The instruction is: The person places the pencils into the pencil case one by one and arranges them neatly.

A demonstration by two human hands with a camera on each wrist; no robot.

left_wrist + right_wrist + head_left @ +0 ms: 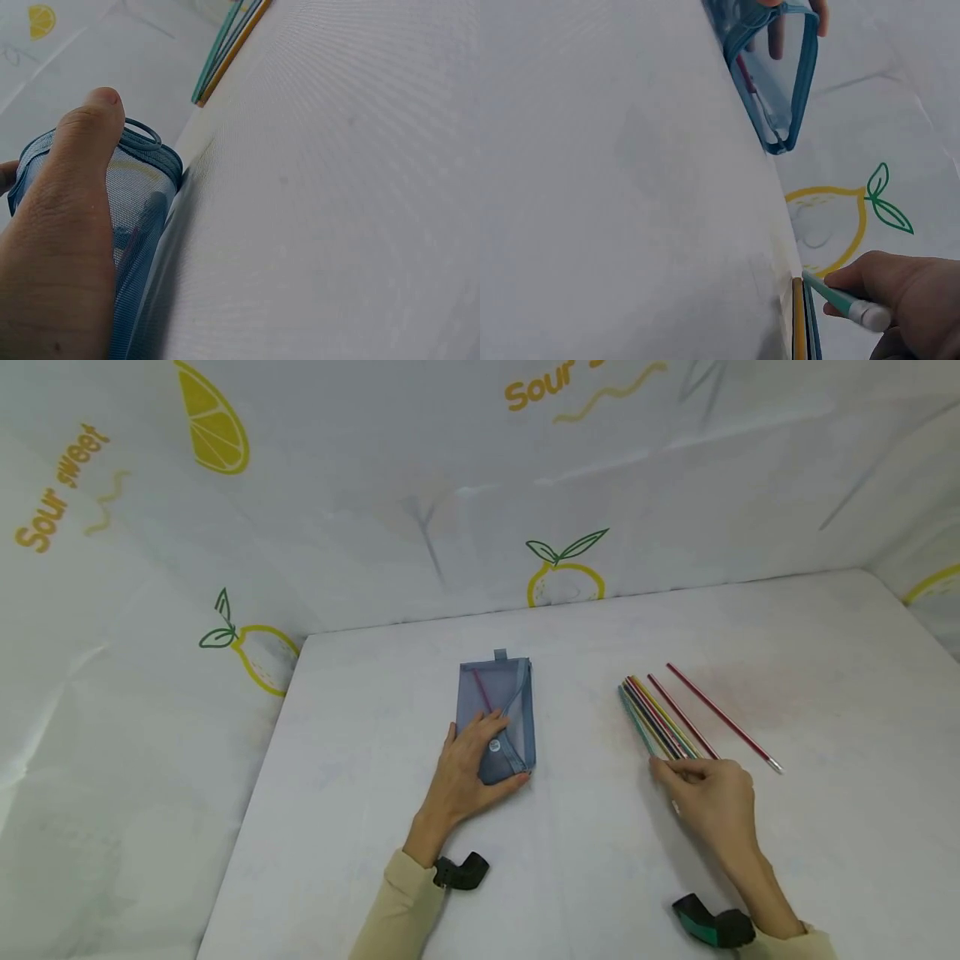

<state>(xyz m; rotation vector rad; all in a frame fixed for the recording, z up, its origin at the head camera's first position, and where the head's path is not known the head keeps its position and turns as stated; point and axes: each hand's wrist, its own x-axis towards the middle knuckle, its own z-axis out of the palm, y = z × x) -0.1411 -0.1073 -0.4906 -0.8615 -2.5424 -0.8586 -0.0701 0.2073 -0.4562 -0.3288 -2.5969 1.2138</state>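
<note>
A blue mesh pencil pouch lies on the table, with a pink-red pencil showing through its mesh. My left hand grips the pouch, fingers over its top and thumb along the near edge. In the right wrist view, the pouch's zipped mouth gapes. At the right, my right hand pinches a teal pencil near its white eraser end, between thumb and forefinger. That pencil lies along the left side of a row of colored pencils; my fingers hide some of their near ends.
To the right of the row, a dark red pencil lies close by, and another red pencil lies farther off at a slant. A white sheet printed with lemons rises behind the white table.
</note>
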